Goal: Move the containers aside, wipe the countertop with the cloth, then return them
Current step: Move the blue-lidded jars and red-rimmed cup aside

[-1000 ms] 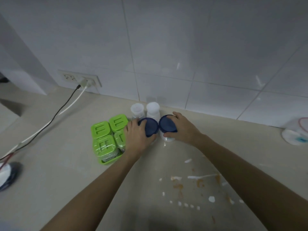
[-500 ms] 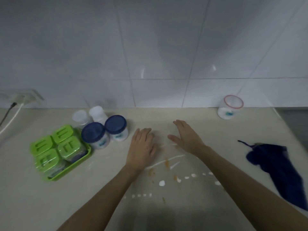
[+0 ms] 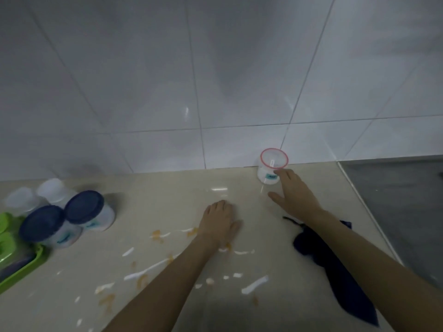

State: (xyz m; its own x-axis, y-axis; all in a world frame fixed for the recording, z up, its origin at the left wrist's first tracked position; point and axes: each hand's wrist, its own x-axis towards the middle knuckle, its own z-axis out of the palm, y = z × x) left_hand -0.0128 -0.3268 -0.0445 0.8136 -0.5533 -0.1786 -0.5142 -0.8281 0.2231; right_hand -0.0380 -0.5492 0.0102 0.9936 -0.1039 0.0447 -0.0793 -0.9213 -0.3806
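My right hand [image 3: 291,196] stretches toward a clear jar with a red rim [image 3: 273,166] by the back wall, fingertips just in front of it, fingers apart, holding nothing. My left hand [image 3: 220,222] lies flat on the beige countertop [image 3: 167,195] amid white and orange spills [image 3: 155,236]. Two white jars with dark blue lids [image 3: 85,210] [image 3: 46,226] stand at the left, two frosted white jars [image 3: 51,190] behind them. A dark blue cloth [image 3: 335,267] lies partly hidden under my right forearm.
A green tray with green-lidded boxes [image 3: 14,257] sits at the left edge. A white tiled wall [image 3: 215,92] backs the counter. At the right, a grey surface [image 3: 395,207] starts past the counter's edge.
Both hands left the blue-lidded jars, which now stand at the left. My view swung right; my right hand has reached out to the red-rimmed jar.
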